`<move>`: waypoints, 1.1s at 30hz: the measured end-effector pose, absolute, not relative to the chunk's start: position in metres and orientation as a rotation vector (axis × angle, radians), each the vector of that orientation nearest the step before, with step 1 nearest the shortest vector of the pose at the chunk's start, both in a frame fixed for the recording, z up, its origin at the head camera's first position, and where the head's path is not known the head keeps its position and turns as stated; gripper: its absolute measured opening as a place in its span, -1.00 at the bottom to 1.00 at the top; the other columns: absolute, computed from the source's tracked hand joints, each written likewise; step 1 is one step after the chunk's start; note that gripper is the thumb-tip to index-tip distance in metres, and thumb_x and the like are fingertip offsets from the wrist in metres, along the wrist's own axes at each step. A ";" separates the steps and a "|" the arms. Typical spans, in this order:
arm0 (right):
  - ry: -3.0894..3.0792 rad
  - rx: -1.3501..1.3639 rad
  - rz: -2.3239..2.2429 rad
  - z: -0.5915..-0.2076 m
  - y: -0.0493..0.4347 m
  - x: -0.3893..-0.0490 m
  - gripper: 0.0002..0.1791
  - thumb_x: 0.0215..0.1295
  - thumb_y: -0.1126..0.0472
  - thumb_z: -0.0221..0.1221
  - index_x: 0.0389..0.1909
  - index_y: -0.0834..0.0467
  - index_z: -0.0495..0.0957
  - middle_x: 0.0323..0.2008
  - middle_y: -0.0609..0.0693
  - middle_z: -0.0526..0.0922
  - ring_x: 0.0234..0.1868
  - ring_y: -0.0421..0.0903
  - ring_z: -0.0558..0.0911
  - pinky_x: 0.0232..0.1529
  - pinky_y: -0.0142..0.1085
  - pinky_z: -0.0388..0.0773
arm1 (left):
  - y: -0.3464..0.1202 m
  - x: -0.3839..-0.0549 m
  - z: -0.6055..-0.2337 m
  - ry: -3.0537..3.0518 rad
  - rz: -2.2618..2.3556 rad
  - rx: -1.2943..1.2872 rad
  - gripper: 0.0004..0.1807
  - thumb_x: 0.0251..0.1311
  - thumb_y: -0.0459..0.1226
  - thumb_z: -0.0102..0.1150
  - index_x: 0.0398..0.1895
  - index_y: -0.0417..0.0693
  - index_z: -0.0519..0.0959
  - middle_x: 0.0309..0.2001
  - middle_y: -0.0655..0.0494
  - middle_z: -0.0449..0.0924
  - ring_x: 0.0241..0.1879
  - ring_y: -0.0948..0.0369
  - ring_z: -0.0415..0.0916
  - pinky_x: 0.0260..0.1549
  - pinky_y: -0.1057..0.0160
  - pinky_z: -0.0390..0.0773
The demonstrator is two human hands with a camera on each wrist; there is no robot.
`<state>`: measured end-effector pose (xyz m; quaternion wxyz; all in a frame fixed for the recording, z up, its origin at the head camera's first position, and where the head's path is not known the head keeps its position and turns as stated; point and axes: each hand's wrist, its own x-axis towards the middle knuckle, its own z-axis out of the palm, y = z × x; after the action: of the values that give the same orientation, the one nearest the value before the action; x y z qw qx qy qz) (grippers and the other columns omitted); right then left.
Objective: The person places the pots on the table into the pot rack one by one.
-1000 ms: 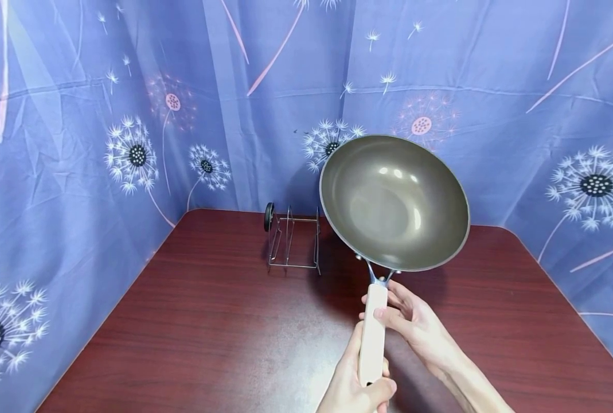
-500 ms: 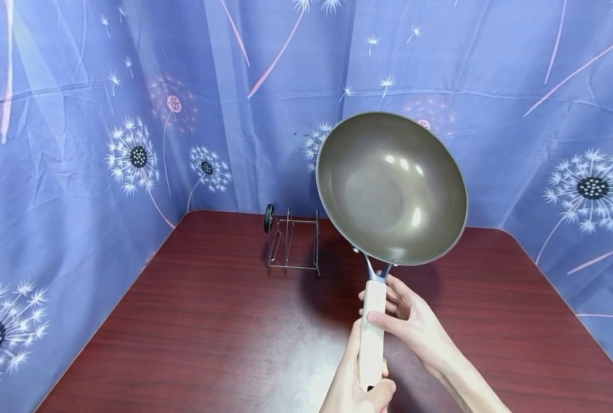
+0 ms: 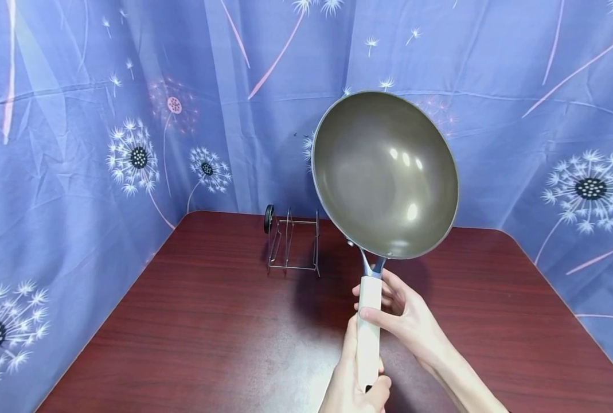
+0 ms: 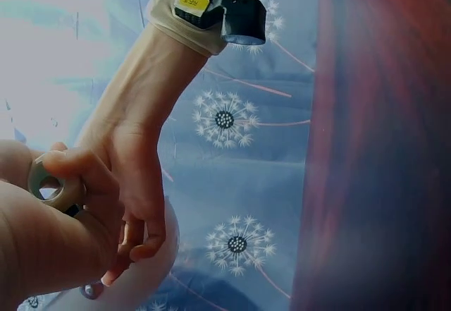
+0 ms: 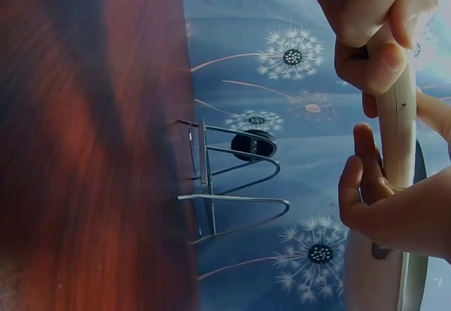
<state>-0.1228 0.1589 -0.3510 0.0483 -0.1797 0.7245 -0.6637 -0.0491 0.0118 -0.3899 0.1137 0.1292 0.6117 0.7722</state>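
A deep, wok-shaped frying pan [image 3: 383, 172] with a grey-brown inside is held up above the table, its inner face tilted toward me. My left hand [image 3: 355, 378] grips the lower end of its cream handle [image 3: 369, 330]. Higher on the handle, close to the metal fork, my right hand [image 3: 409, 315] holds it, thumb across the front and fingers behind. In the left wrist view, the handle's end hole [image 4: 49, 187] shows within the left hand [image 4: 49, 233]. The right wrist view has both hands around the handle [image 5: 398, 127], the right hand [image 5: 402, 205] nearer the pan body.
A wire rack [image 3: 293, 241] stands at the back of the dark red wooden table [image 3: 192, 321], left of the pan. A black round piece [image 3: 269, 218] sits at the rack's left end. Blue dandelion-print curtain [image 3: 265, 143] encloses the back and sides.
The pan has risen and shifted slightly left, and its inner face has turned more upright toward me. Both hands keep their hold on the handle. The rack has stayed in place.
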 end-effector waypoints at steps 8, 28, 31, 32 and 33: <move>2.203 -0.553 -2.020 -0.347 0.153 -0.125 -0.38 0.26 0.33 0.26 0.33 0.12 0.30 0.00 0.00 0.67 -0.04 -0.03 0.71 -0.04 -0.22 0.66 | 0.010 -0.047 -0.386 1.958 2.204 0.306 -0.02 0.10 -0.43 0.11 0.53 0.43 -0.02 -0.26 0.08 0.43 -0.60 0.42 0.43 -0.61 0.42 0.54; 2.210 -0.668 -1.992 -0.340 0.144 -0.129 -0.34 0.24 0.37 0.26 0.35 0.11 0.29 0.01 -0.03 0.67 -0.04 -0.03 0.71 -0.07 -0.23 0.67 | 0.011 -0.049 -0.396 2.712 2.011 0.470 0.05 -0.07 -0.48 0.17 0.57 0.13 0.00 -0.14 0.16 0.55 -0.20 0.36 0.50 -0.24 0.33 0.53; 2.222 -0.684 -1.981 -0.338 0.142 -0.130 -0.36 0.24 0.36 0.27 0.33 0.09 0.31 0.01 -0.02 0.67 -0.05 -0.03 0.71 -0.07 -0.23 0.66 | 0.010 -0.049 -0.398 2.805 1.978 0.483 0.06 -0.07 -0.50 0.18 0.57 0.10 0.00 -0.09 0.13 0.56 -0.15 0.34 0.50 -0.21 0.29 0.56; 2.224 -0.686 -1.976 -0.338 0.141 -0.130 -0.36 0.24 0.35 0.27 0.33 0.08 0.32 0.02 -0.01 0.66 -0.04 -0.03 0.71 -0.07 -0.23 0.66 | 0.010 -0.049 -0.398 2.824 1.973 0.486 0.05 -0.07 -0.51 0.17 0.57 0.09 0.00 -0.08 0.12 0.56 -0.14 0.33 0.50 -0.20 0.28 0.57; 2.225 -0.698 -1.972 -0.338 0.141 -0.130 -0.37 0.24 0.35 0.27 0.32 0.08 0.32 0.02 0.00 0.66 -0.04 -0.02 0.71 -0.07 -0.23 0.66 | 0.010 -0.049 -0.398 2.839 1.970 0.484 0.05 -0.07 -0.51 0.17 0.57 0.09 0.00 -0.07 0.11 0.56 -0.13 0.31 0.51 -0.19 0.27 0.57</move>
<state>-0.1304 0.1405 -0.3379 0.0437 -0.2282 0.7279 -0.6451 -0.0491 0.0102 -0.3979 -0.1730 0.1365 0.8014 0.5560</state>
